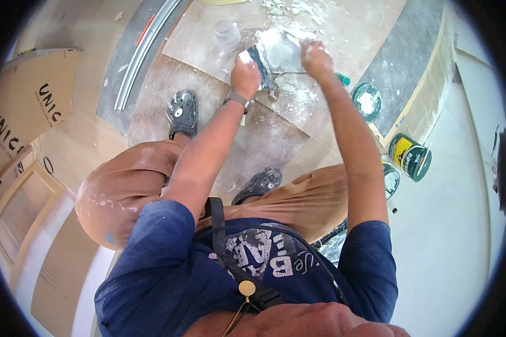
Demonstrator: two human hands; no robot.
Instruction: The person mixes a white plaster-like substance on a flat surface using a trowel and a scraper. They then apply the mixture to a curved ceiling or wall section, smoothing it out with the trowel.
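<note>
My left hand (245,77) is wrapped around a broad putty knife (260,66), whose dark blade is smeared with white paste. The blade stands at the left edge of a white patch of powder and paste (281,53) on a board. To the right of that patch, my right hand (318,59) is closed, its fingers dusted white. What it holds, if anything, is hidden from view. A clear plastic container (226,36) stands on the board beyond my left hand.
At the right are a round tub with white contents (367,103), a green bucket with a yellow label (410,156) and a small green cap (343,79). Metal strips (146,53) lie at the far left. Cardboard sheets (36,101) lean at the left edge. My clogs (183,112) flank the boards.
</note>
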